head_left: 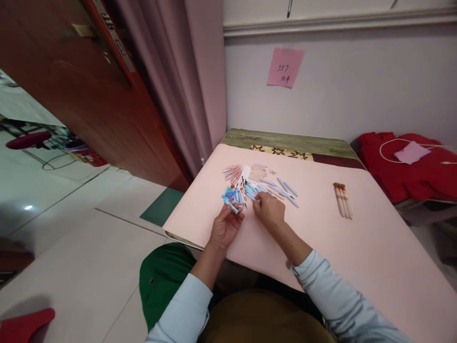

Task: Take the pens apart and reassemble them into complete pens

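A pile of small blue pen parts (240, 192) lies on a pink table sheet (321, 238), mixed with pale blue pen barrels (283, 187) and thin refills (233, 172). My left hand (225, 227) is palm up at the pile's near edge, its fingers curled round a blue pen piece (231, 206). Just to the right, my right hand (269, 209) rests knuckles up on the sheet, with its fingers pinched at the pile; what they hold is hidden.
Three tan pens (343, 200) lie side by side to the right. The sheet covers a patterned table (285, 143) against a wall with a pink note (285, 67). Red cloth (407, 166) sits at right; a wooden door (89, 95) and curtain (178, 85) stand left.
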The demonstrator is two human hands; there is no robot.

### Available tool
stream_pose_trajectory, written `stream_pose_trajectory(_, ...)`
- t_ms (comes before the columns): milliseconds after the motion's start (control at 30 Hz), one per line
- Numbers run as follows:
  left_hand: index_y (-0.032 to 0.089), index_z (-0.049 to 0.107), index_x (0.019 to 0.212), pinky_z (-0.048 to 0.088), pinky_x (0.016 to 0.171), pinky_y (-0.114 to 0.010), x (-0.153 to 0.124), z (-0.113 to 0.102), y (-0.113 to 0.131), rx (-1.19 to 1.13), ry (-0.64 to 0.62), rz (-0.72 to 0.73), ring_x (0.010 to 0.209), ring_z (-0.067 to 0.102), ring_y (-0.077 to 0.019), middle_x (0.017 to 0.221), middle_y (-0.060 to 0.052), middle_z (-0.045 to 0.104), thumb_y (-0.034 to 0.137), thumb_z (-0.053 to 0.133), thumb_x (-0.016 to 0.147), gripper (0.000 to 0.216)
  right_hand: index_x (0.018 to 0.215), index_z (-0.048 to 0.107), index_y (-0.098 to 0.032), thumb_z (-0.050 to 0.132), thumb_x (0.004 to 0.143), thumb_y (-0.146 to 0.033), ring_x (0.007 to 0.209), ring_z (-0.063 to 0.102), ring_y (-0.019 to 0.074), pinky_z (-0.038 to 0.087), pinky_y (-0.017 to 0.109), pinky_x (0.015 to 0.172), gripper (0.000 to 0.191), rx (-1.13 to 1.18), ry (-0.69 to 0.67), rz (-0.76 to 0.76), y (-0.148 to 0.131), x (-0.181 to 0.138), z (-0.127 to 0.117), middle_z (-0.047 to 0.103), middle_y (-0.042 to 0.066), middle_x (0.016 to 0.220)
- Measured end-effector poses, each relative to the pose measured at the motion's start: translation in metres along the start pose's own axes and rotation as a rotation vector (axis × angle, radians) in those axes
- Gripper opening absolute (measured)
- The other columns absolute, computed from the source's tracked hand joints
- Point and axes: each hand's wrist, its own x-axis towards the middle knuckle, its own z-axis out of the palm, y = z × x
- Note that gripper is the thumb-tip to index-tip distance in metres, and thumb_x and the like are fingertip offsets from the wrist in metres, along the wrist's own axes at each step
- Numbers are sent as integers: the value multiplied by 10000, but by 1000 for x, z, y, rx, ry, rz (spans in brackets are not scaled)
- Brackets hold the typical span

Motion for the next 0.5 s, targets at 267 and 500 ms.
stream_pose_trajectory(267, 154, 643, 872, 540, 618, -180, 4, 0, 1, -56, 14, -35, 721, 624, -91, 827, -20, 641, 157, 697, 787, 100, 933, 662, -253, 502, 915, -338, 792, 595, 155, 288, 261, 600, 182, 35, 91, -64, 4, -2, 3, 672, 2, 901)
stream_pose_trajectory(500, 117, 655, 887, 580, 635, -178, 0, 4, 4, -119, 109, -61, 712, 670, -100, 814, -41, 685, 87, 563, 875, 97, 1012, 701, -263, 462, 942, -359, 839, 625, 172, 332, 263, 629, 267, -147, -52, -73, -10, 4, -3, 680, 47, 1023)
